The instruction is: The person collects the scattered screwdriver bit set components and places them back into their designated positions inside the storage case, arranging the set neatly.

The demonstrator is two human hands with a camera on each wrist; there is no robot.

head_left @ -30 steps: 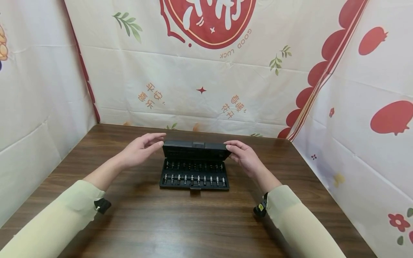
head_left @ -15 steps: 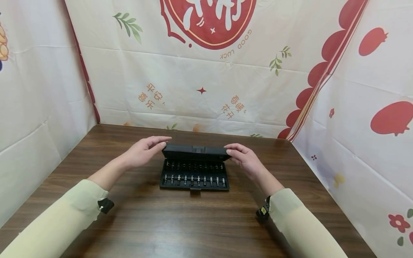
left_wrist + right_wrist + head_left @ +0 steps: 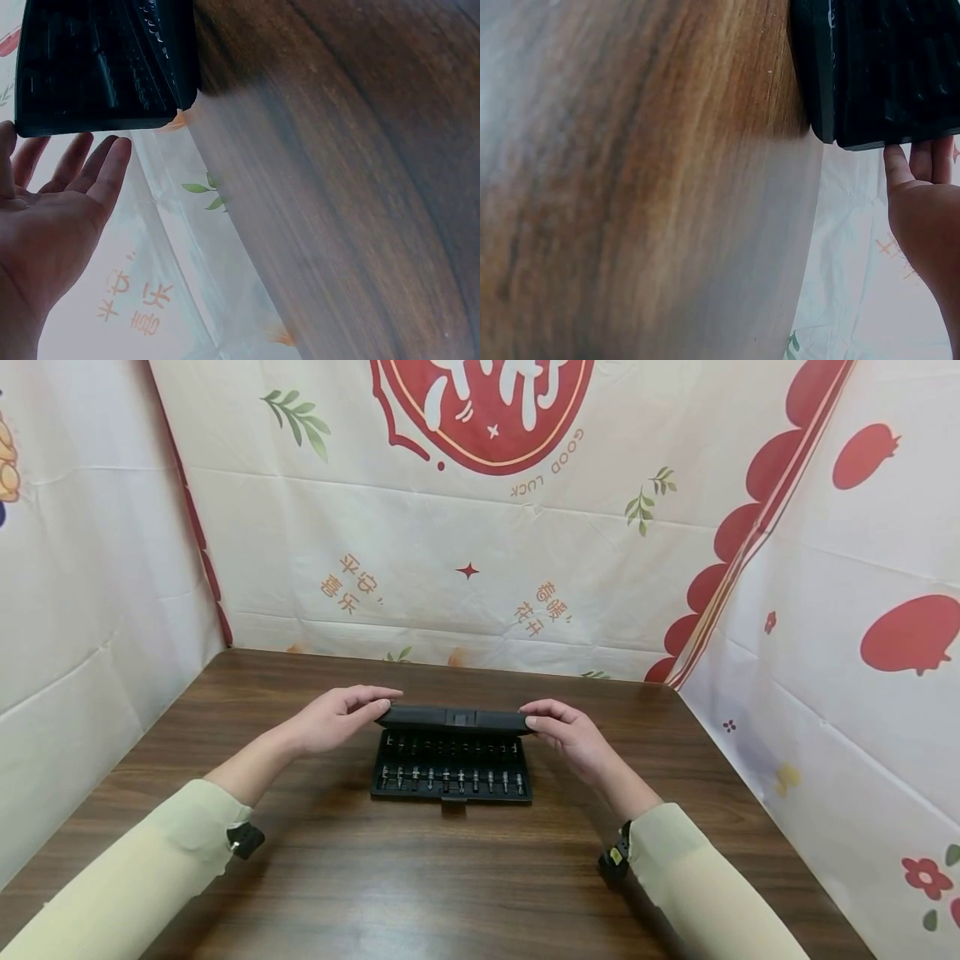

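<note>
A black bit set case point(image 3: 452, 798) lies on the wooden table, its hinged lid point(image 3: 459, 719) leaning part-way down over the base. Two rows of small metal bits point(image 3: 446, 778) sit in the base; the lid shades the far row. My left hand point(image 3: 330, 718) holds the lid's left corner, thumb on the front edge and other fingers reaching behind, long and nearly straight. At the right corner, my right hand point(image 3: 573, 735) pinches the lid between thumb and fingers. In the right wrist view, the fingertips point(image 3: 922, 159) go out of sight behind the lid's edge.
The brown table point(image 3: 420, 877) runs back to a printed cloth backdrop point(image 3: 465, 527). More cloth hangs along the left and right sides. A black wrist strap device point(image 3: 245, 840) shows at the left cuff, another point(image 3: 615, 856) at the right.
The lid has swung down toward the base, from nearly upright. Both hands have come down with it, and the left hand has moved in to the lid's corner. The base stays put.
</note>
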